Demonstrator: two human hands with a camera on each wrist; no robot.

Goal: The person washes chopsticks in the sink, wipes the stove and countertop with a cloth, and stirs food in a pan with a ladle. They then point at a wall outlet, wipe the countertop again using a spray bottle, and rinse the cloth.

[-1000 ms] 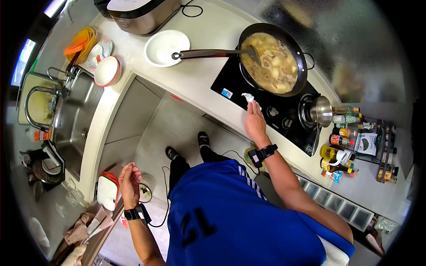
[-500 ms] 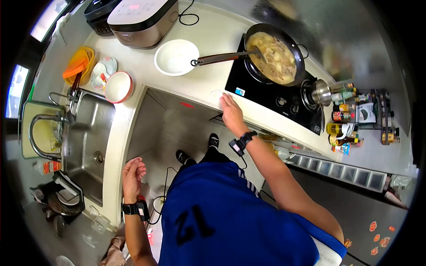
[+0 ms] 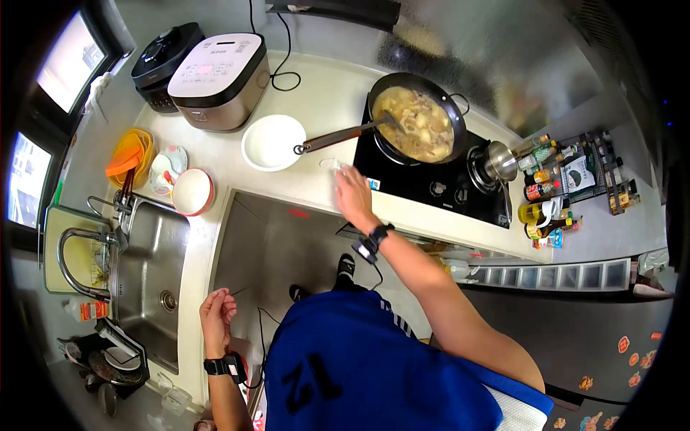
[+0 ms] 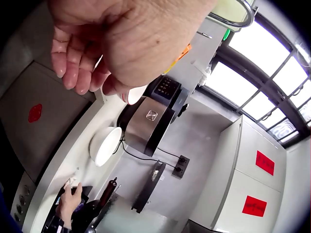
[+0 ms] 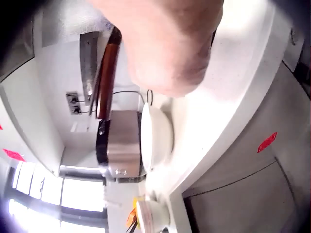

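At the fingertips (image 3: 340, 174) of the right hand (image 3: 353, 197) lies white tissue (image 3: 333, 164).

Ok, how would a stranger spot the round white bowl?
On the pale counter, find the boxy metallic rice cooker. The bowl sits between it and the person's right hand, all white, unlike the red-trimmed bowl beside the steel sink.

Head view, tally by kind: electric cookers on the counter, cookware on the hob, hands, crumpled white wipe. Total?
Electric cookers: 2 (rounded black cooker, boxy silver cooker with a white lid)
Cookware: 2 (black metal wok, shiny steel saucepan)
Hands: 2 (left hand, right hand)
Crumpled white wipe: 1
Total: 7
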